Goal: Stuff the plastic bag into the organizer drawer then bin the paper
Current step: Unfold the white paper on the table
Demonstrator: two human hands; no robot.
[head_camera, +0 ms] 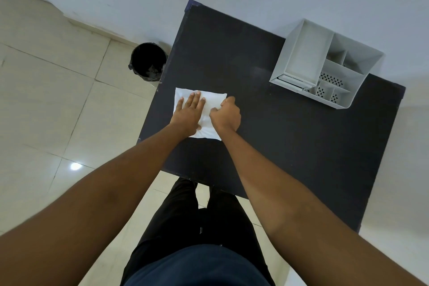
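A flat white sheet (214, 99) lies on the black table (290, 146) near its left edge; I cannot tell whether it is the paper, the plastic bag, or both stacked. My left hand (189, 111) rests flat on its left half with the fingers spread. My right hand (226, 114) is curled, its fingers pinched at the sheet's right side. The white desk organizer (325, 65) stands at the table's far right corner, and its drawer (290, 82) at the bottom front looks pushed in. The black bin (148, 61) stands on the floor beside the table's far left side.
The organizer has several open compartments on top, with nothing visible inside them. A grey wall runs behind the table. Beige floor tiles lie to the left. My legs stand at the table's near edge.
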